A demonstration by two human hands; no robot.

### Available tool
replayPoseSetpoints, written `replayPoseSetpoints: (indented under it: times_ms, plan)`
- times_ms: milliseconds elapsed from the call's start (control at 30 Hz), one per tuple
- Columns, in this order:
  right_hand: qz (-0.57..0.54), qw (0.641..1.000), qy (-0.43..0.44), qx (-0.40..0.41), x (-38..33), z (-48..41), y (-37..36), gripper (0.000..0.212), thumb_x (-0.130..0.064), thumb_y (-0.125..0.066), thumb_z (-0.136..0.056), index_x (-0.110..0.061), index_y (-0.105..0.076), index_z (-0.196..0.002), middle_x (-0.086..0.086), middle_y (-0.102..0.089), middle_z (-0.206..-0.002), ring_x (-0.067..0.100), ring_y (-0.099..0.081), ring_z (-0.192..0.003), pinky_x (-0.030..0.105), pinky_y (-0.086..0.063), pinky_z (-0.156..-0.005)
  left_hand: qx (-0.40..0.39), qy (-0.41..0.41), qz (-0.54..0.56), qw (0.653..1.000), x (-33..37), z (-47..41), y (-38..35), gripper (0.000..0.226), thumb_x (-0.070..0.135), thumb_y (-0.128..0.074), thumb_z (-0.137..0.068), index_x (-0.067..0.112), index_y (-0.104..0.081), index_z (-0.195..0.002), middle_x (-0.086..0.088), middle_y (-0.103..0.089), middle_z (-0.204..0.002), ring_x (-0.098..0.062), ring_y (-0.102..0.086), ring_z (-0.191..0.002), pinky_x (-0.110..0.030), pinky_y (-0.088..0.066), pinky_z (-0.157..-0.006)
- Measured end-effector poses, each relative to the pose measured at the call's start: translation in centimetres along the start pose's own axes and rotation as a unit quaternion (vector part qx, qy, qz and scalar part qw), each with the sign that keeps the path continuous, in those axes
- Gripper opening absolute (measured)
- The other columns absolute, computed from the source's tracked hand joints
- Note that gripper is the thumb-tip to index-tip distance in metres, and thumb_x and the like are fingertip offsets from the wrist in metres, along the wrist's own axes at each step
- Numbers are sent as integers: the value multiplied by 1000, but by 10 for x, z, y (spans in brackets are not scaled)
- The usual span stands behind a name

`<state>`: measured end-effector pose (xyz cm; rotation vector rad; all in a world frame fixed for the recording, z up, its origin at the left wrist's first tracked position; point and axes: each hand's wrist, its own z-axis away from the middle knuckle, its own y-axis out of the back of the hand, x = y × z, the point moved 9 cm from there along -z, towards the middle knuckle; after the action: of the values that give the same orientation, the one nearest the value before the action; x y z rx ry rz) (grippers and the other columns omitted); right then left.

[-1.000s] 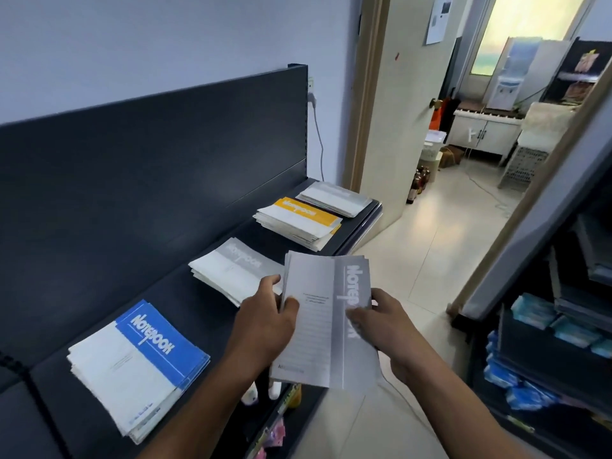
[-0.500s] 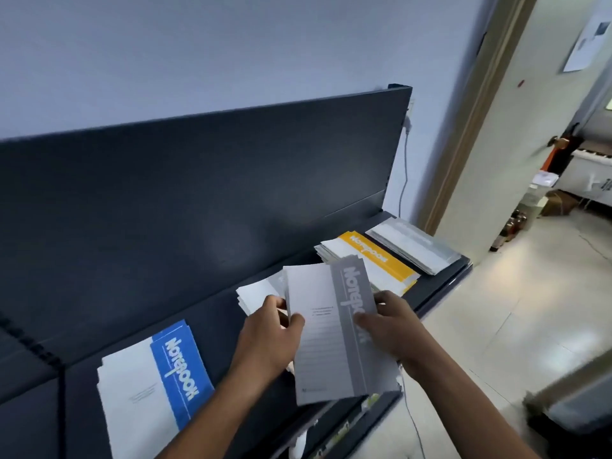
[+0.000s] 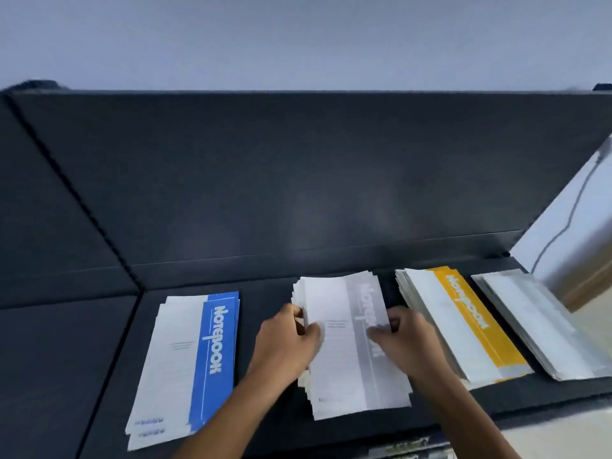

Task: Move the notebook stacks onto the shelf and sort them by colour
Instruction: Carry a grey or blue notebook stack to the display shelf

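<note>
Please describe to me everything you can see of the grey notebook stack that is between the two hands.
The grey notebook stack is a pile of thin, paper-covered notebooks, slightly fanned at its left edge. The top cover is white, with a grey band along its right side bearing pale "Notebook" lettering. It lies flat on the dark shelf, between the blue stack and the yellow stack, apart from both. The left hand grips its left edge, the right hand its right.

The shelf is matt black against a pale blue-grey wall. At the left, the blue stack is white with a bright blue band and white lettering. The grey stack has a light grey band with paler lettering, and the yellow stack a yellow band with white lettering. The silver stack, far right, is plain silvery grey.
</note>
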<state>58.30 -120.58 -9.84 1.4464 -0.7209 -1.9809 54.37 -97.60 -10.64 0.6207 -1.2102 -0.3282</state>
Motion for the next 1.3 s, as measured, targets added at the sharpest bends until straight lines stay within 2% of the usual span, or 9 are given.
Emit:
replayPoseSetpoints:
  times_ms: [233,400,667,733,800,933,1000,1167,1300]
  plan:
    - [29,997,19,-63,3,-24,-17,12,-20,-70,-84,-9,-68,-88,7,-75,-81,24,-71,-79,28,-42,-57,63,34,-71,995,-18,-10,-19,24,41,-64,-95,22,-65,-109,12,-68,-94,-7,-65,-82,-26,-55,-74]
    - [76,995,23,-59,4,-34,-25,30,-24,-70,-83,-13,-50,-64,0,-55,-60,14,-50,-53,24,-31,-47,107,26,-114,987,-20,-13,-17,23,42,-65,-94,24,-67,-108,8,-66,-100,-8,-64,-82,-22,-49,-67]
    - [133,990,30,-46,-3,-34,-26,36,-28,-68,-86,-13,-41,-66,0,-52,-74,15,-48,-62,26,-27,-49,118,31,-108,987,-27,-14,-15,33,49,-67,-91,28,-63,-116,12,-65,-109,-8,-66,-91,-28,-57,-76]
    - [163,984,49,-43,-11,-35,-26,30,-31,-67,-88,-13,-47,-76,3,-57,-93,22,-57,-88,28,-38,-60,122,29,-98,987,-29,-14,-11,29,48,-67,-91,29,-63,-113,14,-66,-108,-7,-66,-90,-28,-57,-76]
    - [198,977,74,-31,-23,-35,-27,30,-36,-67,-91,-10,-58,-101,8,-58,-118,32,-55,-118,35,-49,-85,129,25,-85,988,-31,-12,-4,24,43,-65,-93,29,-64,-113,13,-67,-107,-6,-66,-89,-26,-56,-76]
    - [186,972,146,-12,-63,-25,-33,52,-39,-64,-97,-12,-54,-140,7,-53,-145,30,-46,-138,41,-45,-111,152,12,-46,987,-37,-1,23,17,34,-62,-97,29,-66,-112,16,-68,-103,2,-61,-86,-14,-49,-75]
    - [171,967,189,-25,-87,-18,-47,47,-36,-62,-98,-15,-57,-139,3,-56,-143,27,-49,-136,40,-45,-112,162,14,-30,986,-44,10,44,13,30,-62,-98,29,-67,-109,19,-67,-98,5,-60,-83,-9,-45,-72]
    - [123,944,288,-99,-153,18,-109,36,-34,-66,-92,-22,-65,-126,-2,-66,-122,21,-64,-113,36,-53,-97,216,39,-3,976,-78,44,117,9,29,-61,-96,30,-70,-98,18,-70,-87,2,-66,-73,-22,-54,-74]
    - [110,913,362,-155,-211,70,-163,30,-34,-65,-93,-25,-65,-123,-6,-64,-118,16,-65,-108,37,-54,-95,260,45,-24,964,-114,78,190,9,29,-61,-97,30,-70,-100,20,-70,-86,5,-66,-78,-13,-51,-72]
